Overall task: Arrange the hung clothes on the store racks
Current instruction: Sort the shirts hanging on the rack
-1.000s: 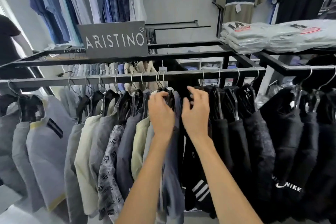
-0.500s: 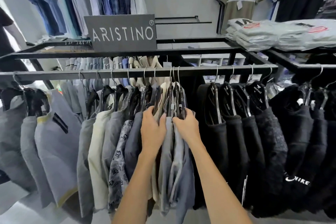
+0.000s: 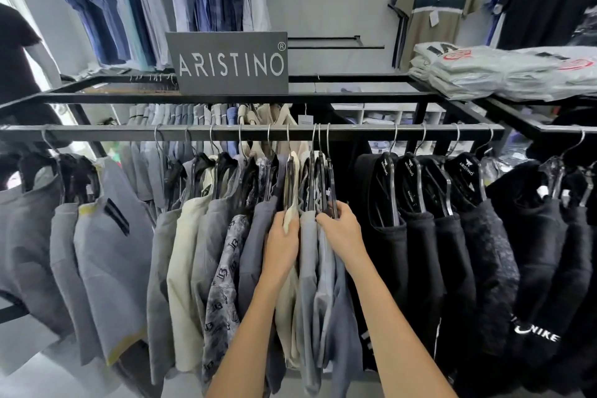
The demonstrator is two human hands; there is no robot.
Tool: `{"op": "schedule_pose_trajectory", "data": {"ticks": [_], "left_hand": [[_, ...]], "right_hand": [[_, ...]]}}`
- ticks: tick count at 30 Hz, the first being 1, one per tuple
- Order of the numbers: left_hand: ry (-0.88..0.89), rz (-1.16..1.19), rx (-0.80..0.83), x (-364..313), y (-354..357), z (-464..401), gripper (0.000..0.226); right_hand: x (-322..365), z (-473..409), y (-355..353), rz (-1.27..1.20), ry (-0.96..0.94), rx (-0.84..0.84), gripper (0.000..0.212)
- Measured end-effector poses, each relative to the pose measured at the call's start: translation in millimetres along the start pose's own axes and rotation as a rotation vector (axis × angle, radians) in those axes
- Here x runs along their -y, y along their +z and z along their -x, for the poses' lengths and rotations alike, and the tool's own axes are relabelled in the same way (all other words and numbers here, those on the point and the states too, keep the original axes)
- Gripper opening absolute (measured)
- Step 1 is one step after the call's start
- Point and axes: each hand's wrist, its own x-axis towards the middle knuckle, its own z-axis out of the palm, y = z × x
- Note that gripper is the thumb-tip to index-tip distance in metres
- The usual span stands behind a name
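Clothes under rail half spaced; left hand pinching cream shirt, right hand gripping bunched hangers, unspread.

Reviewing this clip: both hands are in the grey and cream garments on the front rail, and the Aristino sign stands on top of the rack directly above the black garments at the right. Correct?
Not quite. The head view shows the Aristino sign above the grey and cream garments, not the black garments. The rest holds: left hand and right hand are both in the grey and cream garments on the front rail.
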Motion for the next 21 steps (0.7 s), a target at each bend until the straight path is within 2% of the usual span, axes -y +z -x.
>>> {"op": "schedule_pose_trajectory", "data": {"ticks": [5,6,8,10,13,21], "left_hand": [[-0.025,-0.007,0.037,-7.5,-1.0,-2.1,0.024],[-0.032,0.002,0.055,-11.2,-0.2,-5.0,0.034],[-0.030,0.006,0.072,-21.5,2.1,-11.2,0.067],[0.012,-0.073,0.054,-28.8,5.6,-16.2,0.082],[0.090,-0.114,0.050,-32.2,9.1,-15.1,0.073],[0.161,-0.186,0.015,-33.5,6.9,-4.7,0.079]], "right_hand": [[-6.3,-8.7,-3.4,0.006,-0.007,0.036,0.044],[-8.0,-10.1,-2.9,0.002,-0.007,0.042,0.044],[-11.9,-10.5,-1.3,-0.017,-0.013,0.050,0.042],[-16.1,-6.7,-1.4,-0.035,-0.019,0.050,0.039],[-20.7,-2.6,-5.5,-0.024,-0.041,0.014,0.036],[-20.5,-9.3,-20.3,0.063,-0.102,0.024,0.034]]}}
